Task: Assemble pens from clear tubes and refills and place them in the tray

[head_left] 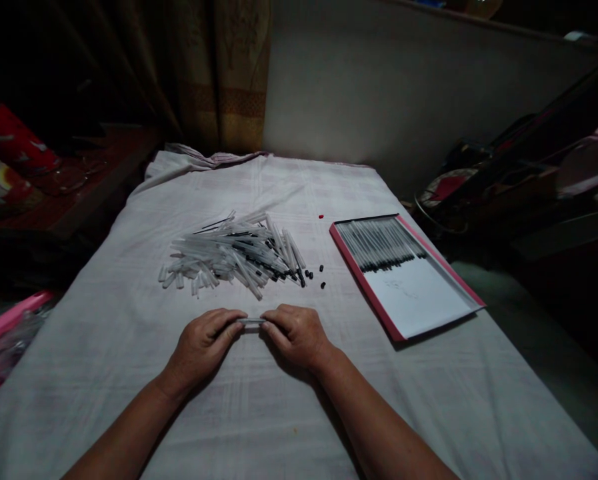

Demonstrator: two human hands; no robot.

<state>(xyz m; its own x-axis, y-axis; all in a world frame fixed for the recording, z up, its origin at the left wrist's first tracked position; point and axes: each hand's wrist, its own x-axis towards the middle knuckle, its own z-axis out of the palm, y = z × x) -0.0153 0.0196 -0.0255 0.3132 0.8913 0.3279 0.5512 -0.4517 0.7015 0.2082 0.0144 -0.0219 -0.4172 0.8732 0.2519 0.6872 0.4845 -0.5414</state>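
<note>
Pink, perhaps plastic, an object point(9, 327) I cannot identify sits at the left edge, well apart from the pile point(243, 253) of clear tubes and dark pieces on the cloth point(259, 413). On the near side of the pile, toward its left, is the left hand point(203, 340), thumb and fingers pinching the left end of a slim tube point(251, 321). That tube is apart from the pile, nearer the wearer, its long axis running crosswise, straight from one set of fingertips to the other; neither hand is nearer, each having an end. The right hand point(299, 337) pinches the right end likewise, and both tips are hidden under the fingers. Just right of the pile lie small black bits point(323, 285), a red bit point(321, 216) beyond them. Farther right of the pile is the red-sided box point(369, 287), with a row point(379, 243) of tubes side by side at its far end, dark tips toward the wearer.
</note>
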